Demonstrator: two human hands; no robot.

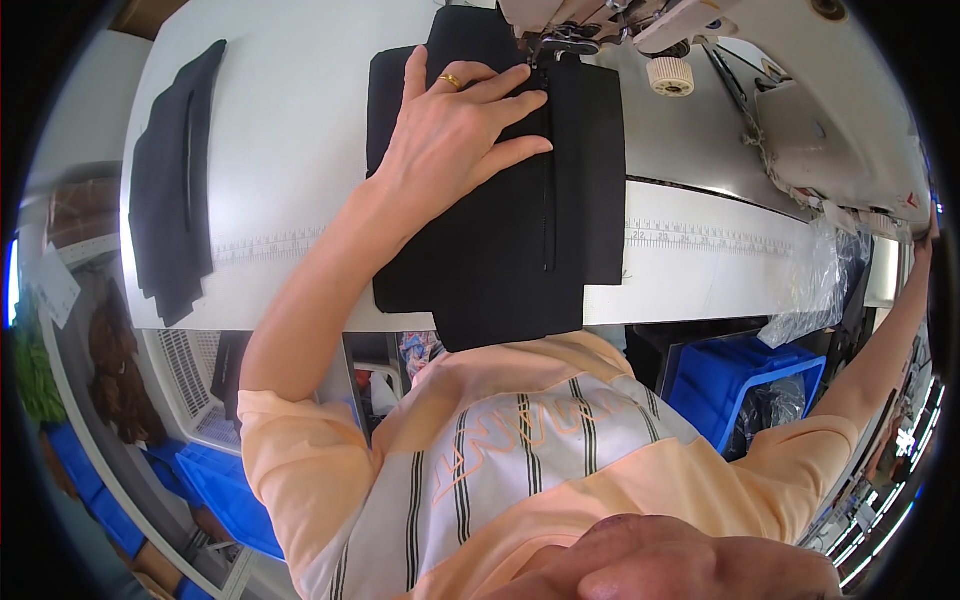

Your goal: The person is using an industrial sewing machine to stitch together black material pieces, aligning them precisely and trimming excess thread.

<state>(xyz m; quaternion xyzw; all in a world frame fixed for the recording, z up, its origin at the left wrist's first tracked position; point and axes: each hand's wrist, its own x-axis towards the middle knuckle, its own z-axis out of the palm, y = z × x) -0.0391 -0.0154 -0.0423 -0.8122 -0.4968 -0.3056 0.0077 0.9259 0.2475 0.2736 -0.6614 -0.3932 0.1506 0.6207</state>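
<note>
A black fabric piece (470,255) with stepped corners lies on the white sewing table, its near end hanging past the front edge. A narrow slit or welt (549,200) runs lengthwise along its right part. My left hand (465,130), a ring on one finger, rests flat on the cloth with fingers spread, the tips beside the upper end of that slit. Just beyond the fingertips, the presser foot (570,46) of the sewing machine (840,130) meets the fabric. My right arm reaches far out to the machine's right end; the right hand (933,228) is mostly hidden at the picture's rim.
Another black fabric piece (178,190) with a slit lies at the table's left. A printed ruler (710,236) crosses the tabletop. Clear plastic (815,285) hangs at the right edge above a blue bin (708,385). A white basket (195,375) and blue crate (235,495) stand lower left.
</note>
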